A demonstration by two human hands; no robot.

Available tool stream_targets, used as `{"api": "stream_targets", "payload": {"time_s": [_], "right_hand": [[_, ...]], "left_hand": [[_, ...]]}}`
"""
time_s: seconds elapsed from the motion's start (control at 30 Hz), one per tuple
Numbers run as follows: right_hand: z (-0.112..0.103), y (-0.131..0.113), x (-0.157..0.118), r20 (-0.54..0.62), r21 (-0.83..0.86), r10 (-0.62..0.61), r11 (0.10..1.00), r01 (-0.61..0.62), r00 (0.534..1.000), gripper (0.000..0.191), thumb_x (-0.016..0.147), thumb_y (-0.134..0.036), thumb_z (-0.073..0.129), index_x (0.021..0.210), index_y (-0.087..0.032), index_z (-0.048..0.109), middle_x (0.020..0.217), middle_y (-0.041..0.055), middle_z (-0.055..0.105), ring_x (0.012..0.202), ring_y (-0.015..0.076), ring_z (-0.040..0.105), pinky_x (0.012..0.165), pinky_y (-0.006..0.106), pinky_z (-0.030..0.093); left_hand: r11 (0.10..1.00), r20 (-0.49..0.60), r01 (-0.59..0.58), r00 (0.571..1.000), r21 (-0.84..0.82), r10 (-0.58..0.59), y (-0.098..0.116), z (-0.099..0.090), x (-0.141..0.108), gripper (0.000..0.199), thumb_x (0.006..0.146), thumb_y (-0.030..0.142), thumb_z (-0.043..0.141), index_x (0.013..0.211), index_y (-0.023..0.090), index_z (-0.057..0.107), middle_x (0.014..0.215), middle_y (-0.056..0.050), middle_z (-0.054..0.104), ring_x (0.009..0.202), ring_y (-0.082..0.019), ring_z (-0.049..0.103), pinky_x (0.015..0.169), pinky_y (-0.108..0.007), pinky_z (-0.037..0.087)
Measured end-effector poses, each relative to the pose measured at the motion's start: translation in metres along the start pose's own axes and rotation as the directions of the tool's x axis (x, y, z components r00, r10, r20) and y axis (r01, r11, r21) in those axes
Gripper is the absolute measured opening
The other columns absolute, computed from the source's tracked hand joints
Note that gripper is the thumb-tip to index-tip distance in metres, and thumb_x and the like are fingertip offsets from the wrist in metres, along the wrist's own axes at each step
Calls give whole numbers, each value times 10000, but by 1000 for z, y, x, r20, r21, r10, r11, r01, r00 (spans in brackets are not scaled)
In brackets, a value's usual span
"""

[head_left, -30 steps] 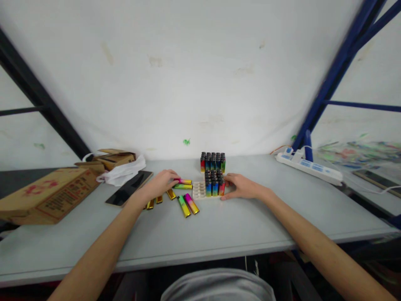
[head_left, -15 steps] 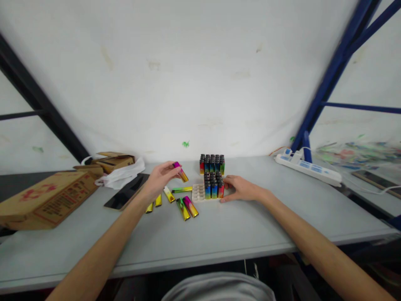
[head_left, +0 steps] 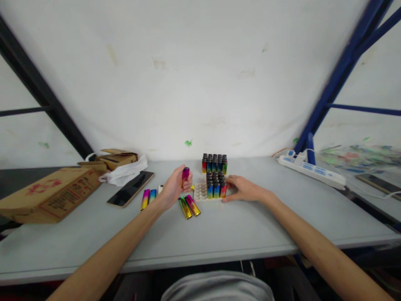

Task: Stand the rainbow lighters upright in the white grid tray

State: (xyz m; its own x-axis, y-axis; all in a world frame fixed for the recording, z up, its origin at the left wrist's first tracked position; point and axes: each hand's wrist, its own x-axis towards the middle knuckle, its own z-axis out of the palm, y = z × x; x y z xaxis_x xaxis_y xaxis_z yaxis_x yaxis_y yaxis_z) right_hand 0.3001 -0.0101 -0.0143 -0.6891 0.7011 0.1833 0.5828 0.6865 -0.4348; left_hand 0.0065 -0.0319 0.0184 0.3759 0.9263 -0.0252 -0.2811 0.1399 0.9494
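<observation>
My left hand (head_left: 176, 186) is closed around a purple lighter (head_left: 186, 173), held upright just left of a white tray (head_left: 200, 192) with round holes. Several black-topped lighters (head_left: 216, 190) stand in the tray's right part; the holes at its left are bare. My right hand (head_left: 239, 188) rests at the tray's right side, thumb and fingers apart, steadying its edge. In front of the tray lie a green-gold lighter (head_left: 185, 208) and a purple-gold lighter (head_left: 192, 205). More lighters lie left of my left wrist, one of them pink and yellow (head_left: 145, 199).
Behind the tray stands another block of lighters (head_left: 214, 164). At the left are a phone (head_left: 130, 189), a white plastic bag (head_left: 124, 172) and a cardboard box (head_left: 52, 194). A white power strip (head_left: 311, 170) lies at the right, near the blue frame.
My left hand has moved right, toward the tray, and the purple lighter in it has turned from slanted to upright. My right hand stays by the tray. The view has shifted slightly.
</observation>
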Motion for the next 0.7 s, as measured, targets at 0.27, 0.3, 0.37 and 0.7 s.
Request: {"api": "stream_targets", "payload": {"time_s": [0.27,0.3,0.37,0.7], "right_hand": [[0,-3,0,-5,-12,15,1000,-15,1000,639,783,-648,769,1164,-148,657,949,89,671,817,234,599,751,333,468],[0,-3,0,-7,-18,21,1000,-21,1000,647,779,-655,769,1163,-146,658,944,89,670,812,234,599,748,334,469],[0,-3,-1,-10,-16,21,1000,-22,1000,649,775,-661,769,1156,-147,663,950,91,674,811,235,603,746,333,471],[0,-2,0,-17,2,-21,1000,21,1000,607,795,-634,766,1148,-149,674,994,97,686,838,238,605,757,330,470]], "left_hand": [[999,-53,14,999,38,-11,2,0,-1,358,899,405,434,611,199,383,543,75,218,430,-71,165,411,-177,203],[999,-56,7,998,41,-4,2,0,-1,353,895,400,437,609,201,377,540,77,212,428,-72,159,408,-177,196],[999,-64,-19,998,42,22,4,0,-2,352,892,407,449,614,204,375,539,79,205,426,-73,159,405,-176,193],[979,-48,-164,984,118,171,-6,6,0,231,835,383,642,852,209,491,687,45,517,543,-98,461,496,-209,401]]}}
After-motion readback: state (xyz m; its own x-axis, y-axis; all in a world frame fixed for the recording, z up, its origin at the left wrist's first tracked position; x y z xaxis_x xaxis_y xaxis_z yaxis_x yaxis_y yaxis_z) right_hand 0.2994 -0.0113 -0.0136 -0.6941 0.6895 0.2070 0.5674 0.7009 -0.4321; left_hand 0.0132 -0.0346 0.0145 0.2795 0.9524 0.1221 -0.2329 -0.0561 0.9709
